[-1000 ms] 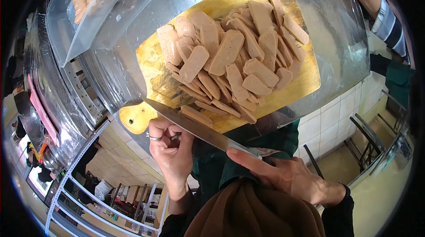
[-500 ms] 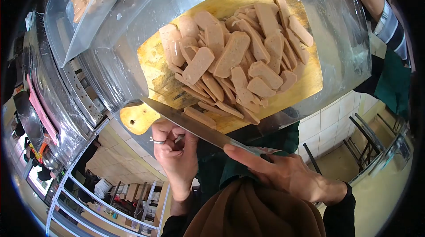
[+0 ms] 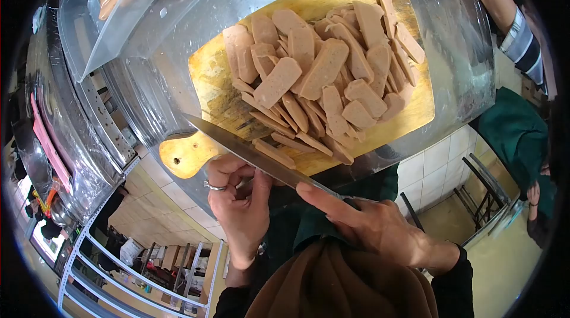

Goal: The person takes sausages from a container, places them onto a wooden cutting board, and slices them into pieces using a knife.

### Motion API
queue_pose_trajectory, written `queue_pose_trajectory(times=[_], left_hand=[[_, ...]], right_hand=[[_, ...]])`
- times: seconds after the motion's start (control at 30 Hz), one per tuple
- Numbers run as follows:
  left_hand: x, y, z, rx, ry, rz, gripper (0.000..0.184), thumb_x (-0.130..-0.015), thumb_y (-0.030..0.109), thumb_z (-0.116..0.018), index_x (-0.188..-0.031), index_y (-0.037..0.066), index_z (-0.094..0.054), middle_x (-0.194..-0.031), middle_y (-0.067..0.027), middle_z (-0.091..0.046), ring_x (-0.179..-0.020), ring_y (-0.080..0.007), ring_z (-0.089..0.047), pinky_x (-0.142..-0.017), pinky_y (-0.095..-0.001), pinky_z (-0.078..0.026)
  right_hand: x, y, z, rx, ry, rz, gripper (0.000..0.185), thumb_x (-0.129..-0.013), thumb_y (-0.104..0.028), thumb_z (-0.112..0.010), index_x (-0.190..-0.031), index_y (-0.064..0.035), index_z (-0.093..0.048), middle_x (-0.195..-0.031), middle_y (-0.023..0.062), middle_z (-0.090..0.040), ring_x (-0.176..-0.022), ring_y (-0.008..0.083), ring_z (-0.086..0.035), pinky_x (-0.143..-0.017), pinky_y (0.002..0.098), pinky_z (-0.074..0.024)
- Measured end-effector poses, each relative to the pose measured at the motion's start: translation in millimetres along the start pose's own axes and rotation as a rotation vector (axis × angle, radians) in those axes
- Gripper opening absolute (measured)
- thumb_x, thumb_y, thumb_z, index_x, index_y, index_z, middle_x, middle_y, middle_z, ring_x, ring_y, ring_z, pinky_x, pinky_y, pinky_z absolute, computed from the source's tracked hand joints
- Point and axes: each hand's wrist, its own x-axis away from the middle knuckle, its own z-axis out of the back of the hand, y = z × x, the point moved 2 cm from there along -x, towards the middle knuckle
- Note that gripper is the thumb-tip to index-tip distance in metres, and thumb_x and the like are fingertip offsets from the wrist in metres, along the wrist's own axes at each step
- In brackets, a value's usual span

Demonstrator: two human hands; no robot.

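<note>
The person wears a brown head cloth [image 3: 341, 285] with long, soft folds. The left sleeve [image 3: 233, 302] and right sleeve [image 3: 453, 288] are black. Dark green cloth [image 3: 380, 184] covers the front. The left hand [image 3: 243, 214] has a shiny silver ring [image 3: 216, 187]. Something small and shiny [image 3: 261, 249] sits by that wrist, too tiny to make out.

The knife [image 3: 249, 156] slanted across the cutting board's [image 3: 219, 110] near edge, blocking entry there; heaped slices [image 3: 323, 71] obstructed its middle. A passage ran between board and plastic tub [image 3: 122, 27].
</note>
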Motion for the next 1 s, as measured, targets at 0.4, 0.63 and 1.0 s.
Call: queue_pose_trajectory(times=[0.4,0.63,1.0], left_hand=[[-1,0,-2,0.092,0.005,0.076,0.023,-0.09,0.001,-0.07,-0.108,0.001,-0.054,-0.093,-0.0027,-0.062,-0.081,-0.0057,-0.061,-0.065,-0.0186,-0.049],[1,-4,-4,0.157,-0.003,0.054,0.022,-0.092,0.003,-0.069,-0.11,0.001,-0.056,-0.092,-0.0026,-0.062,-0.082,-0.0065,-0.061,-0.066,-0.0181,-0.049],[-4,-6,-4,0.195,-0.041,-0.031,0.018,-0.094,0.002,-0.065,-0.108,-0.001,-0.055,-0.092,-0.004,-0.062,-0.079,-0.0088,-0.064,-0.069,-0.0213,-0.052]], right_hand=[[-11,4,2,-0.031,0.017,-0.056,0.067,-0.092,0.0,-0.056,-0.152,-0.0172,-0.032,-0.127,0.0181,-0.062,-0.091,0.0409,-0.067,-0.076,0.0449,-0.0574],[-33,12,14,-0.12,0.147,0.248,0.059,-0.101,-0.011,-0.046,-0.155,-0.0153,-0.024,-0.133,0.0219,-0.052,-0.112,0.0425,-0.057,-0.092,0.0432,-0.0497],[20,-3,9,-0.076,0.092,0.072,0.062,-0.1,-0.013,-0.049,-0.155,-0.0161,-0.022,-0.128,0.0205,-0.058,-0.085,0.044,-0.065,-0.073,0.0482,-0.0547]])
